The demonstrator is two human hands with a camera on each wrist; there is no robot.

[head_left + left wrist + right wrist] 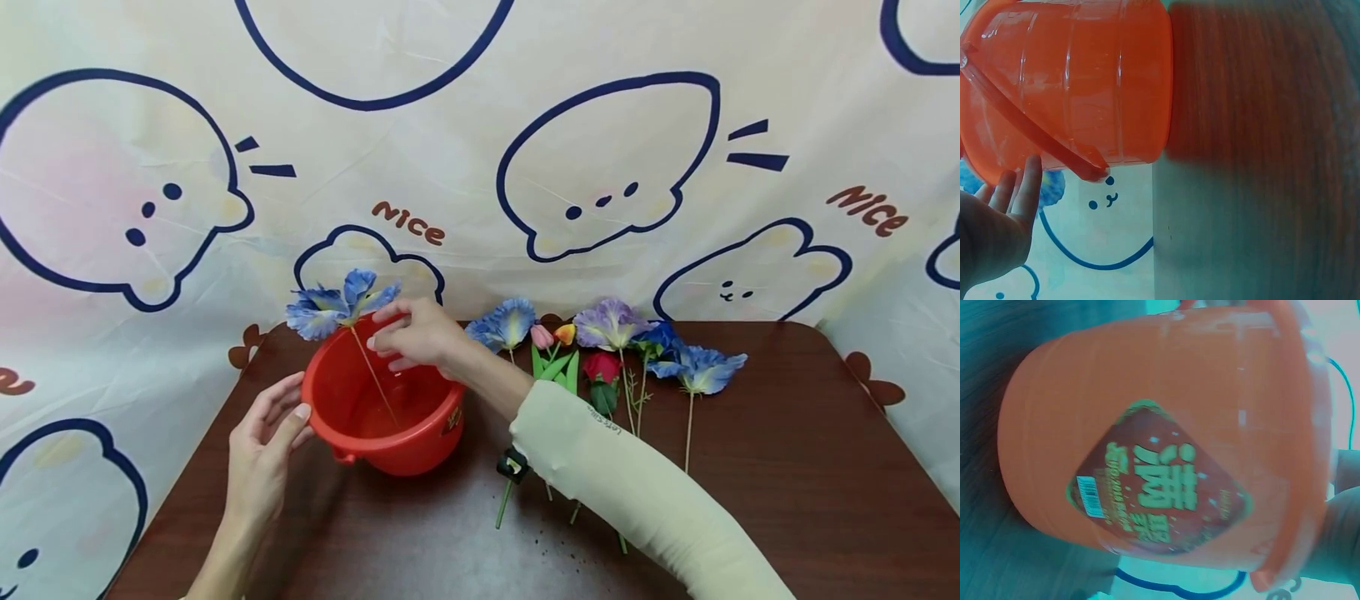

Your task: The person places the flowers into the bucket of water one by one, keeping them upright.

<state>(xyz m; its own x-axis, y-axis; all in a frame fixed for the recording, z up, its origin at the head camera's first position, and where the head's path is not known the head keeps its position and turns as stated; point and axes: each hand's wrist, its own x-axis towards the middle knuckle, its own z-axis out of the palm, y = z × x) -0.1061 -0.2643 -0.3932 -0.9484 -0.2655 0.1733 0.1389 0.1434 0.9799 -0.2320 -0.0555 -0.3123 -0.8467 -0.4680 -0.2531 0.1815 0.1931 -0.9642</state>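
A red plastic bucket (420, 450) stands on the table, tipped slightly in the head view, its diamond label (1160, 481) facing the right wrist camera. One blue artificial flower (341, 307) leans inside it, bloom above the far left rim and thin stem running down to the bottom. My left hand (262, 450) touches the bucket's left rim from outside; in the left wrist view its fingers (1027, 190) extend fairly straight along the wall. Over the bucket's opening is my right hand (420, 333), fingers loosely bent beside the flower's stem, with no grip on it visible.
Right of the bucket lie several artificial flowers: a blue one (506, 323), pink and orange tulips (542, 337), a red rose (602, 367), a purple one (611, 323) and another blue one (701, 368). A patterned cloth (465, 167) hangs behind the brown table (810, 467).
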